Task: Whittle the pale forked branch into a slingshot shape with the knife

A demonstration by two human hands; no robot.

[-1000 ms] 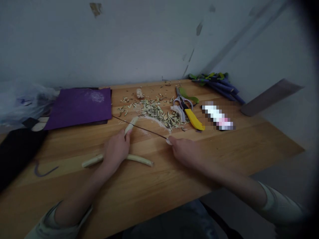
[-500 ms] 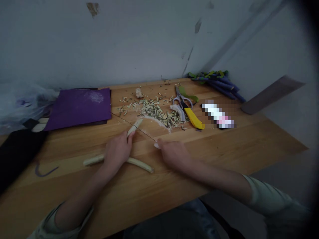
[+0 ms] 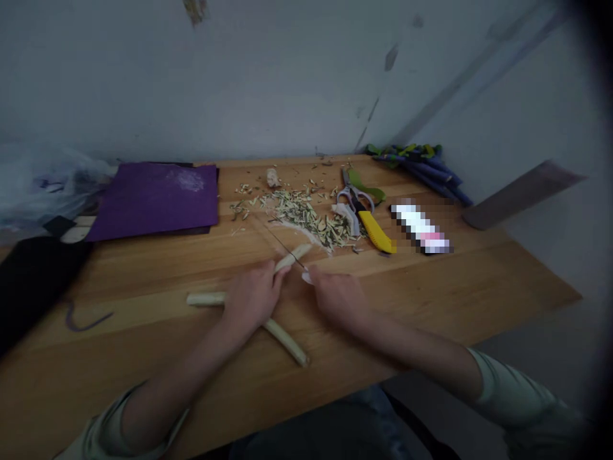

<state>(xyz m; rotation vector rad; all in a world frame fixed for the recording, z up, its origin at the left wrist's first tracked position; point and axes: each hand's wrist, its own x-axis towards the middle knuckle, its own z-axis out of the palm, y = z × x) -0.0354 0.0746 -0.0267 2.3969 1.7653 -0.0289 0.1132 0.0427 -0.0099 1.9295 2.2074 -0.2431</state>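
Observation:
My left hand point(image 3: 253, 291) is closed around a pale peeled stick point(image 3: 292, 257) and presses it down on the table. Pale stick pieces also stick out from under the left hand to the left and lower right; how they join beneath it is hidden. My right hand point(image 3: 338, 297) grips a thin dark blade point(image 3: 282, 244), seen almost edge-on, with a white wrap point(image 3: 307, 277) at the fingers. The blade lies across the stick near its upper end, close to my right fingertips.
Beyond the hands are wood shavings point(image 3: 311, 217), scissors point(image 3: 352, 195), a yellow cutter point(image 3: 376, 233) and a phone point(image 3: 421, 230). Purple sheets point(image 3: 158, 198) and a plastic bag point(image 3: 43, 185) are at left. Purple-wrapped stems point(image 3: 426, 169) and a grey tube point(image 3: 517, 195) stand at right.
My left hand and the stick have shifted right, closer to my right hand. The blade now crosses the stick nearer its white-wrapped end. The view has tilted slightly.

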